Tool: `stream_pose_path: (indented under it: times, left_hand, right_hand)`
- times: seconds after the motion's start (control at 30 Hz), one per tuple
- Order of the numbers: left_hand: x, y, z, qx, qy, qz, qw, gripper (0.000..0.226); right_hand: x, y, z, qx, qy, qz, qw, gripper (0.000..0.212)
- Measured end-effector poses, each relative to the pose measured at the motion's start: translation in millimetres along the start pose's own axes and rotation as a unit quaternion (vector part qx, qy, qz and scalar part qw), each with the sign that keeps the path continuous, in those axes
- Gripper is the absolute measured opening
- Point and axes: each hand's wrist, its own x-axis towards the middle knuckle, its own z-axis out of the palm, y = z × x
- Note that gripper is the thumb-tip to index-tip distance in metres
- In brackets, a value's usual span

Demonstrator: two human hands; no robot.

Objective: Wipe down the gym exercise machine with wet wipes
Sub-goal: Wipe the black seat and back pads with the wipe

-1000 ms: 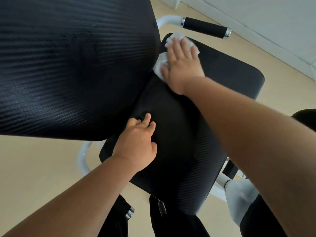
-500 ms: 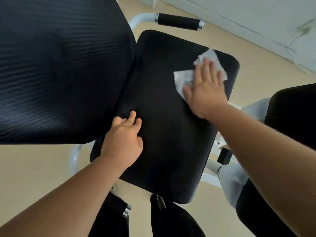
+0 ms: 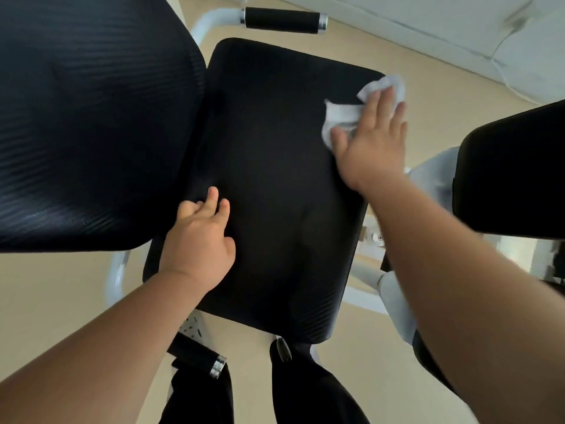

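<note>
The black padded seat (image 3: pixel 275 179) of the exercise machine fills the middle of the head view. A large black back pad (image 3: pixel 91 117) stands to its left. My right hand (image 3: pixel 371 145) lies flat on a crumpled white wet wipe (image 3: pixel 342 113), pressing it onto the seat's far right corner; part of the wipe hangs past the edge. My left hand (image 3: pixel 198 240) rests on the seat's left side near the gap to the back pad, fingers loosely spread and holding nothing.
A white frame tube carries a black foam handle (image 3: pixel 282 19) beyond the seat, and another handle (image 3: pixel 198 353) sits below it. A second black pad (image 3: pixel 513 179) stands at the right. Beige floor lies around, with a white wall at the top right.
My right hand has swept the wipe across the seat from the far left corner near the back pad to the far right corner. My left hand has stayed in place.
</note>
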Motion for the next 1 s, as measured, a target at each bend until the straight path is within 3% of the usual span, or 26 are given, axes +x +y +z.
stream_pose_path:
  times: [0.13, 0.23, 0.3, 0.37, 0.5, 0.6, 0.67, 0.73, 0.83, 0.9, 0.93, 1.0]
  left_hand:
    - [0, -1, 1, 0.005, 0.000, 0.001, 1.000, 0.059]
    - [0, 0, 2, 0.008, 0.004, 0.003, 1.000, 0.061]
    - [-1, 1, 4, 0.014, 0.003, 0.004, 1.000, 0.062]
    - [-1, 0, 6, 0.017, -0.001, 0.006, 1.000, 0.063]
    - [1, -3, 5, 0.016, 0.004, 0.014, 1.000, 0.060]
    - [2, -4, 2, 0.003, 0.014, 0.011, 1.000, 0.059]
    - [3, -4, 0, 0.000, 0.014, 0.009, 1.000, 0.058]
    - [4, -3, -1, -0.002, 0.014, 0.007, 1.000, 0.059]
    - [2, -2, 1, 0.010, 0.005, 0.007, 1.000, 0.059]
    - [2, -1, 3, 0.020, 0.001, 0.007, 1.000, 0.059]
    - [2, -1, 3, 0.025, -0.001, 0.007, 1.000, 0.059]
    - [3, -2, 4, 0.036, -0.002, 0.011, 0.999, 0.058]
  right_hand:
    - [-80, -24, 42, -0.094, -0.009, -0.186, 0.978, 0.076]
    - [-123, -10, 51, -0.167, -0.076, -0.393, 0.901, 0.075]
    - [-101, 6, 41, -0.207, -0.092, -0.480, 0.847, 0.075]
    - [-51, 11, 24, -0.225, -0.052, -0.463, 0.856, 0.079]
    - [41, 17, -25, -0.175, -0.042, -0.221, 0.958, 0.081]
    - [33, 8, -17, -0.126, -0.027, -0.161, 0.979, 0.078]
    - [-9, 6, 5, -0.139, -0.023, -0.225, 0.964, 0.079]
    - [-71, 16, 28, -0.160, -0.035, -0.339, 0.926, 0.079]
    - [-151, 52, 42, -0.214, -0.097, -0.527, 0.817, 0.078]
    - [-147, 74, 42, -0.223, -0.121, -0.600, 0.759, 0.080]
    - [-128, 77, 37, -0.217, -0.110, -0.601, 0.761, 0.081]
    - [-72, 72, 25, -0.207, -0.061, -0.528, 0.821, 0.082]
